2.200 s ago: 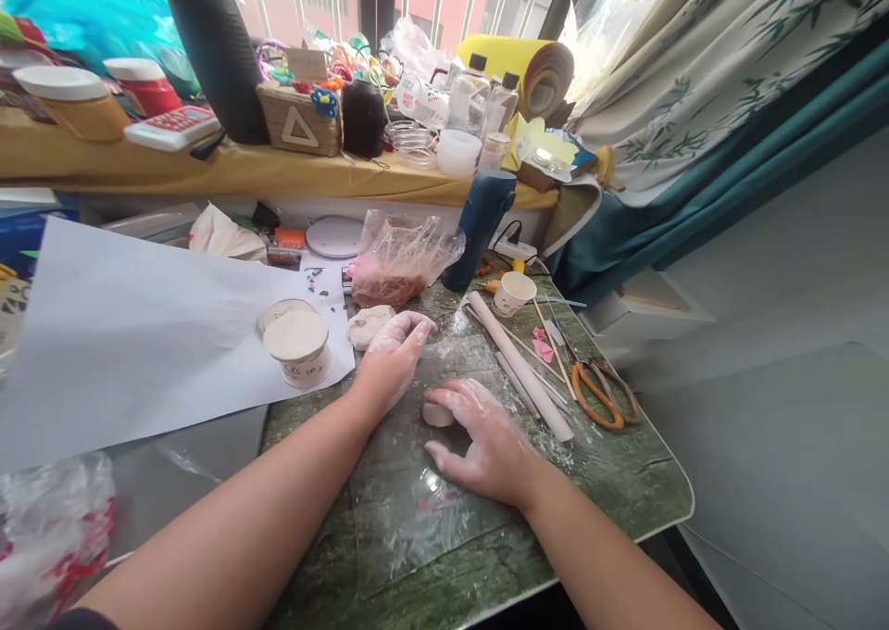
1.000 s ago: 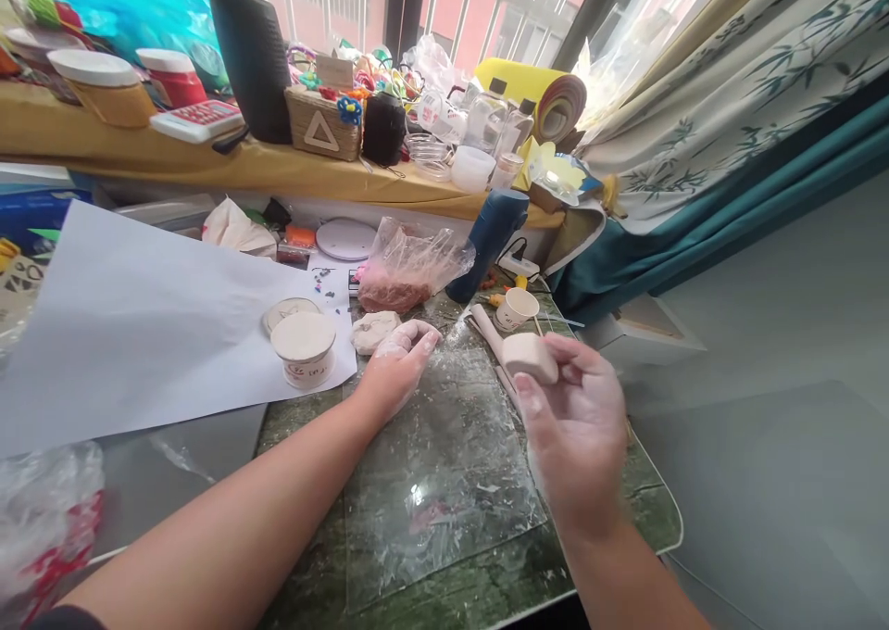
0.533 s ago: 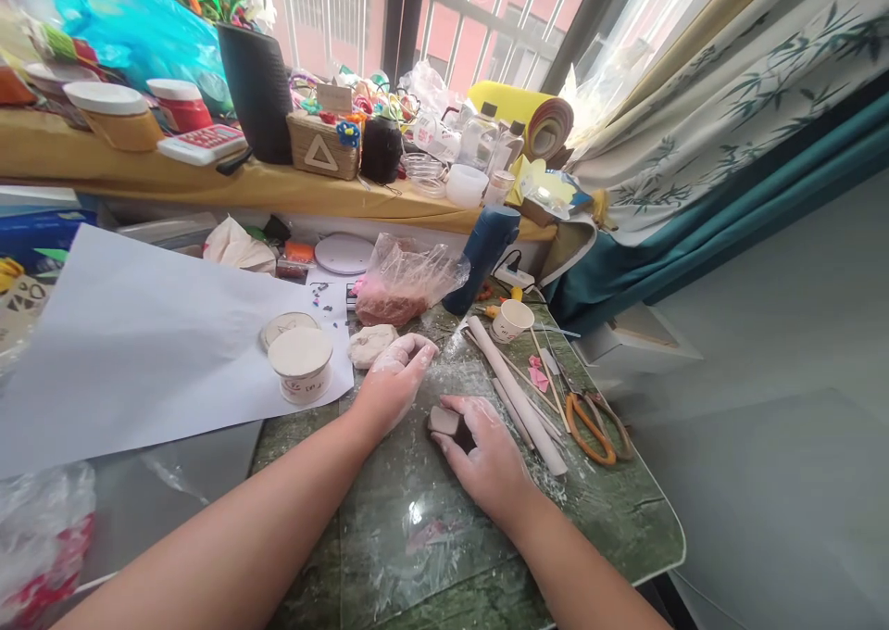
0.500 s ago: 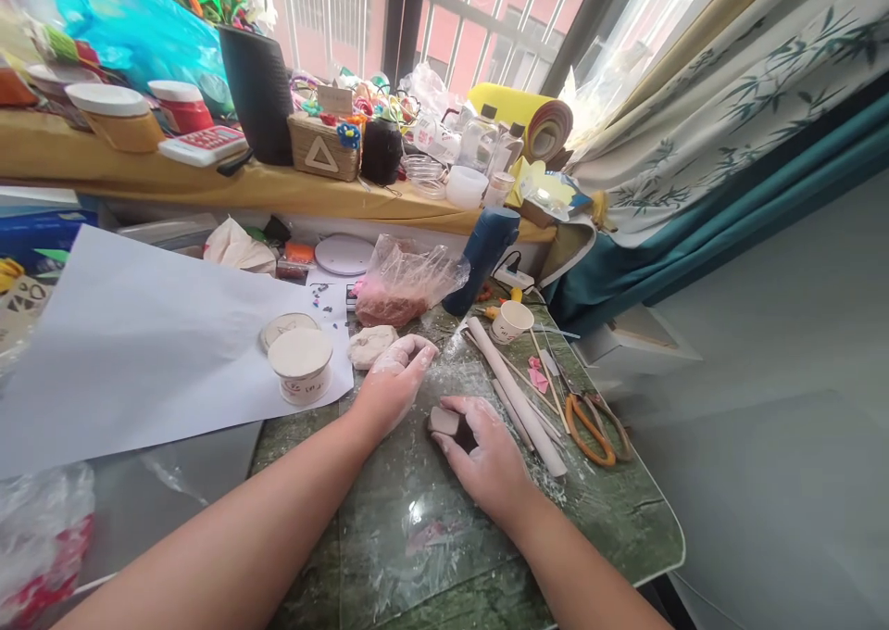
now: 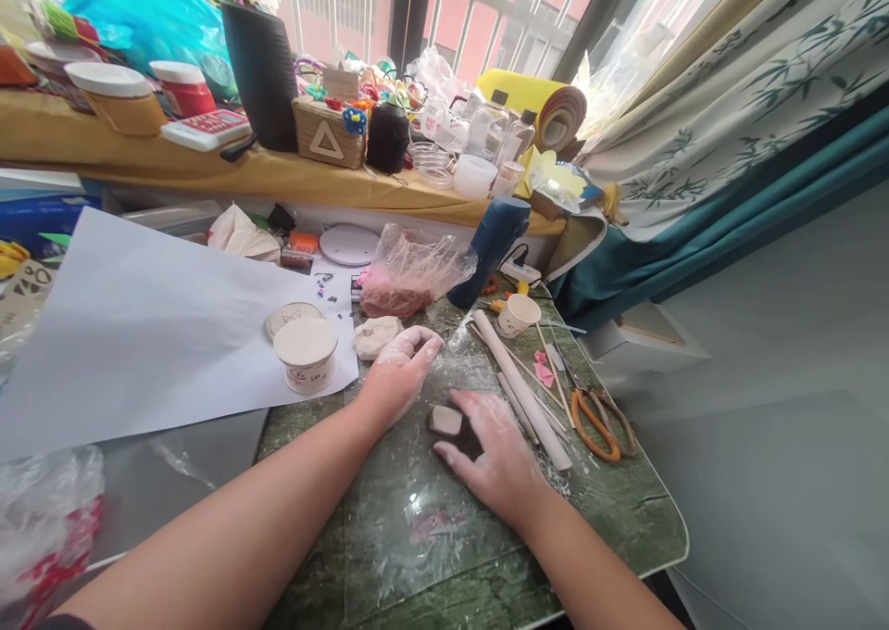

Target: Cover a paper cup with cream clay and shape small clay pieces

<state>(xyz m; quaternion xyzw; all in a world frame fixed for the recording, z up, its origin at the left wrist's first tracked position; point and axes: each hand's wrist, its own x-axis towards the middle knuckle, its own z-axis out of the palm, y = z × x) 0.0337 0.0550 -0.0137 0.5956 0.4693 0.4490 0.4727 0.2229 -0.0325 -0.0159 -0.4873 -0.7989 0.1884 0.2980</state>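
Observation:
My right hand (image 5: pixel 492 454) is dusted white and curls over a small pale clay block (image 5: pixel 445 420), pressing it down on the clear plastic sheet (image 5: pixel 417 528) that covers the green table. My left hand (image 5: pixel 401 371) rests on the sheet's far left corner, fingers loosely curled and nothing visible in them. A second lump of pale clay (image 5: pixel 375 335) lies just beyond that hand. A white rolling rod (image 5: pixel 522 389) lies right of my right hand.
A tub with a white lid (image 5: pixel 306 352) and its flat lid (image 5: pixel 293 315) stand on a big white paper sheet (image 5: pixel 139 333). Orange-handled scissors (image 5: pixel 598 421), thin sticks, a paper cup (image 5: pixel 518 314), a blue bottle (image 5: pixel 490 248) and a plastic bag (image 5: pixel 409 278) crowd the far side. A cluttered shelf runs behind.
A second ago my right hand held the clay block up in the air; it has come back down and now presses the block on the sheet. My left hand has stayed put.

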